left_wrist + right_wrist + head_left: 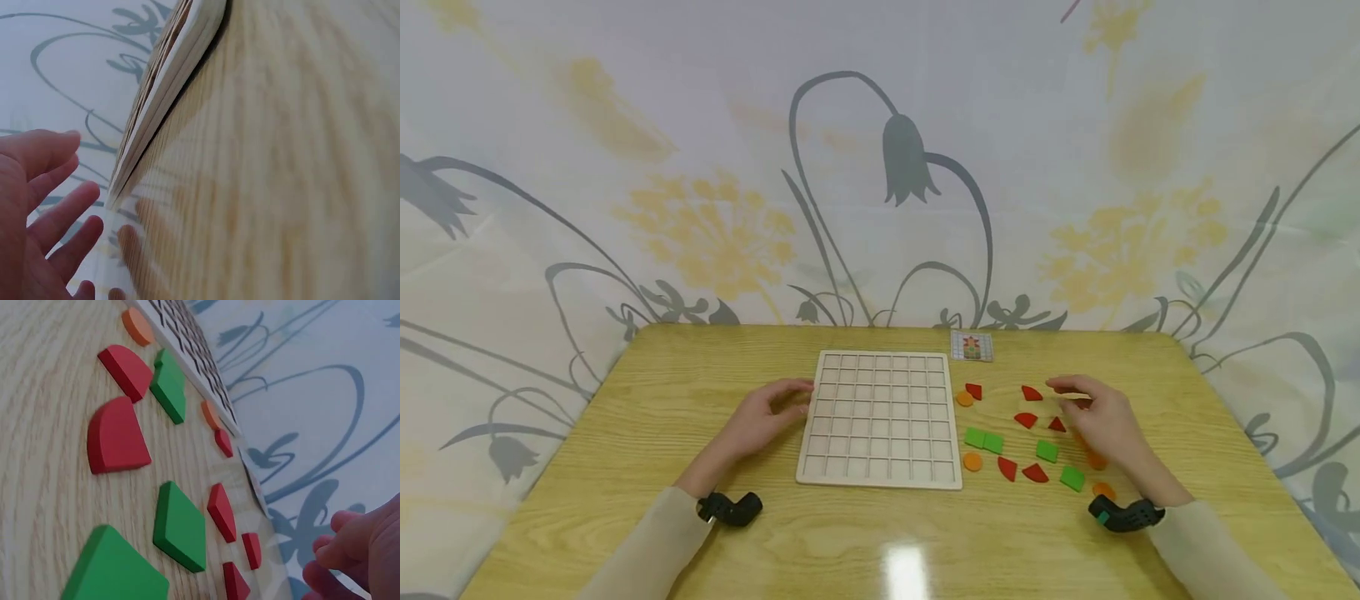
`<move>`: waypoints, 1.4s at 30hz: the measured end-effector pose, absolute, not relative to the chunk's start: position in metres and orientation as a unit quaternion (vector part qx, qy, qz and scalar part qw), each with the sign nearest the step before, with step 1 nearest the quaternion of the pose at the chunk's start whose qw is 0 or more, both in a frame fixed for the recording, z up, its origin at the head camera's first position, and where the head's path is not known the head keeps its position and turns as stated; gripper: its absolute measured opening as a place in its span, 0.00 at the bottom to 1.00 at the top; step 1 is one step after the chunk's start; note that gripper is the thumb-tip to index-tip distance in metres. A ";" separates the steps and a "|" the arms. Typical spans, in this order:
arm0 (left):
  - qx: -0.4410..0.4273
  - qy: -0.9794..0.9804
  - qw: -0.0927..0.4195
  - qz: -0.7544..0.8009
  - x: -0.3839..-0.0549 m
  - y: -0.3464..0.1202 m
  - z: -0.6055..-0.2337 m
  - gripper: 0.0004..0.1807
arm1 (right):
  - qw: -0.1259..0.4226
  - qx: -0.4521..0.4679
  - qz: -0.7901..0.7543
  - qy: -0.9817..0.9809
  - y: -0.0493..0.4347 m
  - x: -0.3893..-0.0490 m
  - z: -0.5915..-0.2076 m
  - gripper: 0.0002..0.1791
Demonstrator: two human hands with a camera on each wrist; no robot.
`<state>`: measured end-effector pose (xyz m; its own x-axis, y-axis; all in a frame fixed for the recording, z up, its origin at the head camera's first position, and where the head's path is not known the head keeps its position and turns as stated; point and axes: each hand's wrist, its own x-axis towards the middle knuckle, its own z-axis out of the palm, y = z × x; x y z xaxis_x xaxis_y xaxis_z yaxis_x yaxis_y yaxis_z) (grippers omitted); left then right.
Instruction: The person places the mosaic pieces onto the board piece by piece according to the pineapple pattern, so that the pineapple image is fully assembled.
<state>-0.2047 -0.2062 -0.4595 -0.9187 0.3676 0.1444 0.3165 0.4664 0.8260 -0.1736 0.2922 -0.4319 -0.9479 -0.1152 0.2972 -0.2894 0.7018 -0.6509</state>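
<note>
A pale wooden grid board lies flat on the table. My left hand is beside the board's left edge with relaxed, spread fingers; in the left wrist view its fingers hold nothing, and whether they touch the board I cannot tell. My right hand hovers over the right side of the loose pieces, fingers loosely bent, with nothing visible in them. Nearest to it are a red triangle and a red quarter-circle piece. An orange disc is partly hidden beneath this hand.
Right of the board lie green squares, more red quarter-circles and orange discs. A small printed card with a coloured grid pattern sits behind the board's right corner. A flower-patterned curtain hangs at the table's back edge.
</note>
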 end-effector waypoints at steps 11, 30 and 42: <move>0.278 0.864 0.022 0.419 -0.210 -0.212 -0.467 0.25 | 0.047 0.145 0.310 -0.938 0.308 -0.174 -0.431 0.11; 0.331 0.883 -0.002 0.333 -0.209 -0.212 -0.471 0.26 | 0.051 0.196 0.245 -0.948 0.318 -0.170 -0.442 0.07; 0.313 0.888 0.017 0.337 -0.205 -0.211 -0.468 0.24 | 0.066 0.186 0.247 -0.949 0.317 -0.173 -0.446 0.09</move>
